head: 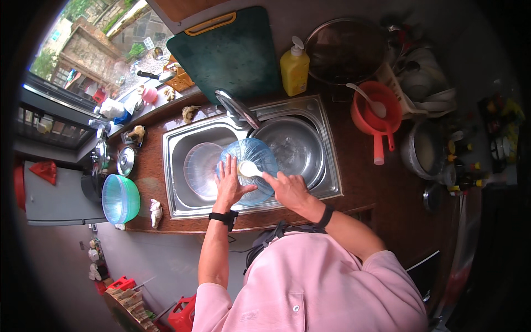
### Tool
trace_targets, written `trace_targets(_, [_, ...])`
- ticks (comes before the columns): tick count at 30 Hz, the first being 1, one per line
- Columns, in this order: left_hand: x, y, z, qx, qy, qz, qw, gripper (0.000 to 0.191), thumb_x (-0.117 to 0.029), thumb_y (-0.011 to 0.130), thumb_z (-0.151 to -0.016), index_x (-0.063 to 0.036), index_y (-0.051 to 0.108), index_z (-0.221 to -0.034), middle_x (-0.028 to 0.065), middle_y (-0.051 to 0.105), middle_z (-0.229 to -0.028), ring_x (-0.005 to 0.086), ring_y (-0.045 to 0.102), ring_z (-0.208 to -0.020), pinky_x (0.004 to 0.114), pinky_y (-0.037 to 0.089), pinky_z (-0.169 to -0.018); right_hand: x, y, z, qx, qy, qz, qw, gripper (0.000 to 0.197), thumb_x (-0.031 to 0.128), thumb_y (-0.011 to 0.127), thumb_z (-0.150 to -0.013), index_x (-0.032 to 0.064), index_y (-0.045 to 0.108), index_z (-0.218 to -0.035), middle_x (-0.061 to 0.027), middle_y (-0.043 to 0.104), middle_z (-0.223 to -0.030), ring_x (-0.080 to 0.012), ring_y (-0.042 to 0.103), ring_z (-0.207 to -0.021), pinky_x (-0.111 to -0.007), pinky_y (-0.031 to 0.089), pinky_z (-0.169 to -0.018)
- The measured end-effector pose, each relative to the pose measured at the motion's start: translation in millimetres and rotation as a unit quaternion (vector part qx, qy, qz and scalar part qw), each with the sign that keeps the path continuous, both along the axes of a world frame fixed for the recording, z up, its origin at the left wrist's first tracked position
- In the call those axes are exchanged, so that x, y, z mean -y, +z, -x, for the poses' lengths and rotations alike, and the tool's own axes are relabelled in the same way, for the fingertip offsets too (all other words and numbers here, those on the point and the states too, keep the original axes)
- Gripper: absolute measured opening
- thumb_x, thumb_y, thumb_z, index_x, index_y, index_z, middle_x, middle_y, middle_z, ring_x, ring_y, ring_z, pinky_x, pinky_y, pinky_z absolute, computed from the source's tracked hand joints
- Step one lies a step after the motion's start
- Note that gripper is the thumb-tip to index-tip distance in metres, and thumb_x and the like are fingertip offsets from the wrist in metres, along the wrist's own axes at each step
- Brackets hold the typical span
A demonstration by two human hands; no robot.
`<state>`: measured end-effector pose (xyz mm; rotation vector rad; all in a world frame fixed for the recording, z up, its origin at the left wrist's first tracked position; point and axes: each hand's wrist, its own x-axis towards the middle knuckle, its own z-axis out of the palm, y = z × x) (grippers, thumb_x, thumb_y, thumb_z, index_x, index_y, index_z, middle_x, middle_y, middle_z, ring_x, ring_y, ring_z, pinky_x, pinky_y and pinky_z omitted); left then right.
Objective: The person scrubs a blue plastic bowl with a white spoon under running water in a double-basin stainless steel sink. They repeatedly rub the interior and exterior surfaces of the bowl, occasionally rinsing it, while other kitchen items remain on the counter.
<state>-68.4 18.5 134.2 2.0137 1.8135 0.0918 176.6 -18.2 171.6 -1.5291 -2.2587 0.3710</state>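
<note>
A blue slotted plastic colander lies across the middle of the double sink, between its two bowls. My left hand is laid on the colander's left side with fingers spread and thumb stretched out. In my right hand is the handle of a white scrubbing brush, its head against the colander. Bristles are mostly hidden under the brush head. To the left, a clear plastic bowl sits in the left sink bowl. A round metal basin with some water fills the right one, partly behind the colander.
The faucet arches over the sink's back rim. A green cutting board and yellow pump bottle stand behind. Right is a red plastic dipper with a ladle; left, green stacked bowls and a small cat figurine.
</note>
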Motion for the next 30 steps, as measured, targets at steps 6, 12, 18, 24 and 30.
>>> trace_targets(6, [-6,8,8,0.025,-0.008,0.015,1.0,0.135,-0.056,0.093,-0.056,-0.0106,0.024,-0.162,0.0129,0.017,-0.171,0.0447,0.011,-0.156,0.072,0.017,-0.118,-45,-11,-34,-0.124,-0.104,0.194,0.968,0.036,0.016,0.062,-0.095,0.0114,0.068,-0.13,-0.0223,0.072,-0.111,-0.0415,0.072,-0.093,-0.05,0.057,-0.08])
trace_targets(12, [-9,-1,25,0.034,-0.03,0.005,0.999,0.134,-0.05,0.096,-0.053,-0.0135,0.026,-0.162,0.0116,0.017,-0.172,0.0453,0.011,-0.156,0.071,0.018,-0.118,-20,-59,-33,-0.183,-0.107,0.249,0.945,0.031,0.017,0.058,-0.096,0.0156,0.068,-0.125,-0.0207,0.073,-0.102,-0.0445,0.07,-0.094,-0.054,0.054,-0.078])
trace_targets(18, [-8,11,26,0.013,-0.028,0.019,0.999,0.135,-0.054,0.095,-0.054,-0.0128,0.025,-0.162,0.0146,0.018,-0.171,0.0514,0.013,-0.154,0.065,0.021,-0.12,-3,-98,-38,-0.117,-0.189,0.294,0.93,0.038,0.016,0.054,-0.096,0.0154,0.065,-0.132,-0.023,0.072,-0.104,-0.0448,0.069,-0.095,-0.053,0.055,-0.08])
trace_targets(24, [-5,-12,21,0.037,0.016,-0.009,0.999,0.131,-0.053,0.095,-0.057,-0.0151,0.025,-0.162,0.0129,0.017,-0.171,0.0533,0.011,-0.153,0.068,0.022,-0.118,9,-80,-26,-0.251,-0.129,0.198,0.939,0.034,0.017,0.057,-0.096,0.0152,0.066,-0.128,-0.0242,0.072,-0.099,-0.0453,0.069,-0.094,-0.055,0.054,-0.081])
trace_targets(30, [-9,7,21,0.016,-0.043,0.003,0.999,0.127,-0.056,0.093,-0.061,-0.0186,0.026,-0.162,0.0154,0.017,-0.171,0.0539,0.013,-0.152,0.07,0.024,-0.116,-1,-78,-39,-0.17,-0.203,0.246,0.933,0.038,0.012,0.059,-0.094,0.0114,0.067,-0.131,-0.0237,0.072,-0.1,-0.0426,0.071,-0.089,-0.051,0.057,-0.076])
